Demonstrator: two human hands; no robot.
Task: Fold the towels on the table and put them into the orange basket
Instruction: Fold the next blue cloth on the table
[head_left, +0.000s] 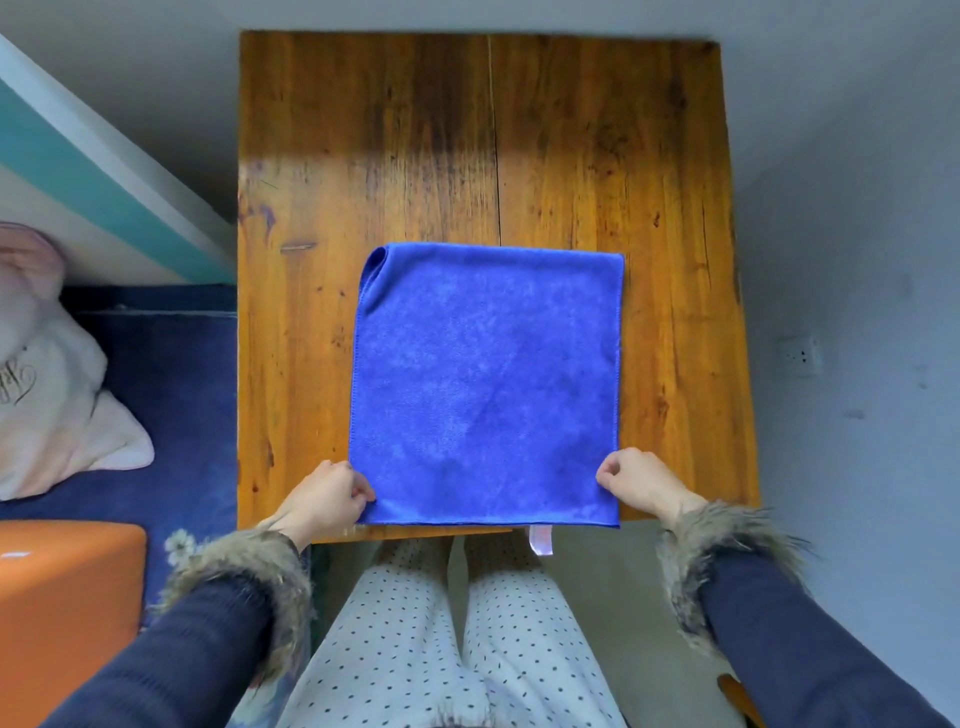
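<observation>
The left hand (327, 496) pinches the near left corner of the towel (485, 384) with curled fingers; the right hand (636, 480) pinches the near right corner the same way. Both wrists leave shaggy fur cuffs (244, 577) on two dark knit sleeves.

One towel, blue and fleecy with stitched hems, lies folded into a rough square at the near edge of the table (670, 171), its front hem just over that edge. Its far left corner puffs up in a small loop. A pale tag (540, 540) hangs below the front hem.

The table is one square top of worn, glossy orange-brown planks with dark stains and a seam down the middle. It stands on a grey floor. To the left run a white and teal strip, a dark blue cushion (171, 395) and one pale pink cloth bundle (47, 384). The orange basket (67, 613) shows at the lower left, beside the left sleeve. Polka-dot trousers (415, 639) fill the bottom centre.
</observation>
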